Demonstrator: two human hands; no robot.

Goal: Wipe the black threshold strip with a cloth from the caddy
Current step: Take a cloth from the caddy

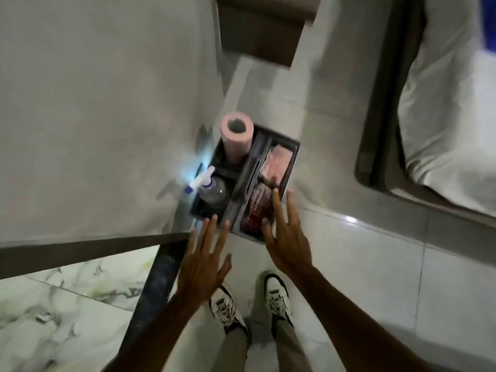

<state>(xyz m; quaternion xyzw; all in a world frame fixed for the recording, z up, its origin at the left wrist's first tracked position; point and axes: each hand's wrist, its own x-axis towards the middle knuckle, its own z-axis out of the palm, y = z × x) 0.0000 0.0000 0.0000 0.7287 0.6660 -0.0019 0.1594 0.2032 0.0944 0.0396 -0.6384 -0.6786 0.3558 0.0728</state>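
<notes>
Nothing is wiped yet and no cloth is taken. Both hands are empty with fingers spread: the right hand (285, 241) reaches over the cloths (273, 167) in the caddy (291, 159) just ahead, the left hand (205, 261) hovers beside it, above the strip (158, 280).

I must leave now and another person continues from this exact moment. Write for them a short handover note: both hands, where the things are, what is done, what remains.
Left hand: open, empty, fingers spread, reaching toward the near edge of the caddy.
Right hand: open, empty, fingertips over the caddy's right compartment, above the cloths.
Caddy: on the floor by the wall, also holding a spray bottle and a pink roll.
Threshold strip: on the floor, left of the shoes, looks dusty.
Done: nothing yet; no cloth taken.
Left: take a cloth, wipe the strip.
</notes>
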